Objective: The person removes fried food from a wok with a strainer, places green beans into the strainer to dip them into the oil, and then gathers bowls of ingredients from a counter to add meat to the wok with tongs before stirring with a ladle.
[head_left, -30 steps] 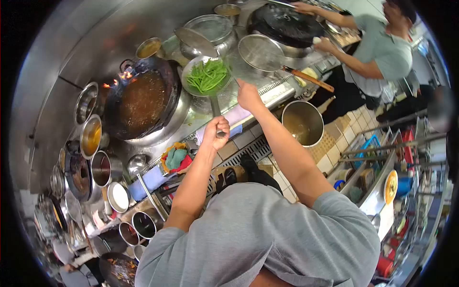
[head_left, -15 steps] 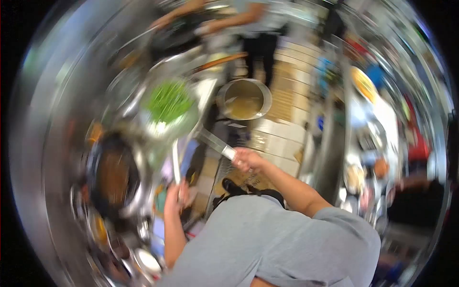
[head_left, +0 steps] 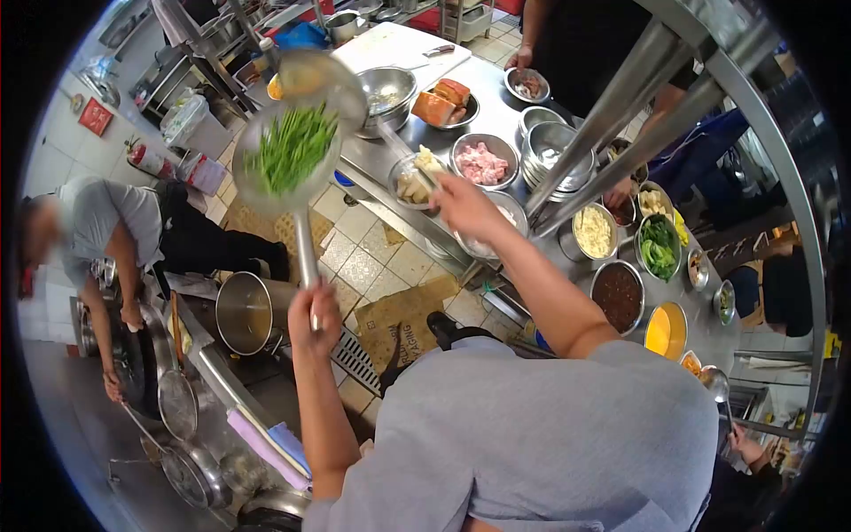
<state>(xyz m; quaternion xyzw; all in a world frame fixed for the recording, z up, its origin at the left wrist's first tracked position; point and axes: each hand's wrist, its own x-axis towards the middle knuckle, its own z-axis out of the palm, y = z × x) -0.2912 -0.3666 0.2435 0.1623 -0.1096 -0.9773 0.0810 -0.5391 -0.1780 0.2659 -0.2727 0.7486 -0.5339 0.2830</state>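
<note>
"Where are the green beans (head_left: pixel 297 146)?"

"Heaped in the scoop (head_left: pixel 259 193), which is held up over the floor; a ladle (head_left: pixel 330 84) overlaps the scoop's upper right edge in this view; I cannot tell whether the two touch."

"And the hands?"

"The left hand (head_left: pixel 317 317) is below the scoop, its fingers wrapped round the end of the scoop's handle (head_left: pixel 306 244); the right hand (head_left: pixel 470 208), to the scoop's right and a little lower, grips the ladle's shaft (head_left: pixel 390 139)."

"What stands farther out?"

"Right of the scoop, a metal table (head_left: pixel 493 71); on it, a bowl (head_left: pixel 394 177) of pale chunks sits nearest the right hand, and pink meat (head_left: pixel 481 162) fills the bowl beyond; below the scoop, a deep pot (head_left: pixel 284 306) holds some liquid; well to the scoop's left, a person in a grey top (head_left: pixel 89 213) leans over a wok (head_left: pixel 137 359)."
</note>
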